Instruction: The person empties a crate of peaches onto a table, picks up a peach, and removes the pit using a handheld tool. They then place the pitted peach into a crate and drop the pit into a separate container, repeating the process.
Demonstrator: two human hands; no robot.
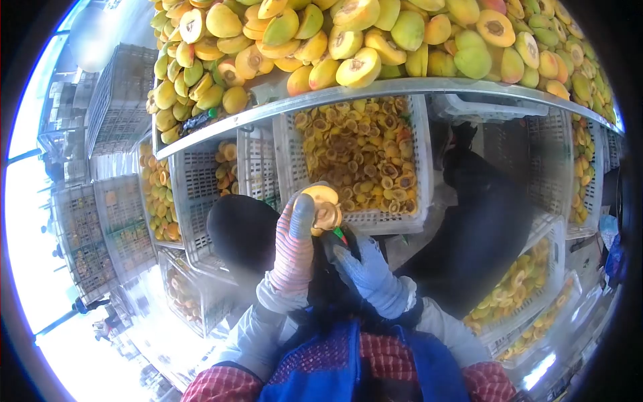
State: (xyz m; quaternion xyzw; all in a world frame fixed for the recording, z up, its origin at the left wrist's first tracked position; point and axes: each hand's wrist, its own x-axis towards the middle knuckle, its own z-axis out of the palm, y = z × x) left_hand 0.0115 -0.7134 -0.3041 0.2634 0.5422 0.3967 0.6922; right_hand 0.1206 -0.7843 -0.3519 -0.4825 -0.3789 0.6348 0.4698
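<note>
My left hand (295, 251), in a striped glove, is closed around a halved peach (323, 195), its orange cut face and brownish pit hollow turned up. Close beside it, my right hand (370, 269), in a pale blue glove, grips a small tool (340, 234) with a green and red handle; its working end meets the lower edge of the peach and is hidden. Both hands are above my lap, in front of a white crate (423, 161) of scooped pit pieces and peach scraps (355, 151).
A metal-edged table (402, 86) heaped with halved peaches (408, 30) spans the far side. A dark tool with a green end (199, 119) lies at its left. Peach-filled crates stand left (191, 231) and right (556, 261). My dark-clad knees (244, 231) flank the middle crate.
</note>
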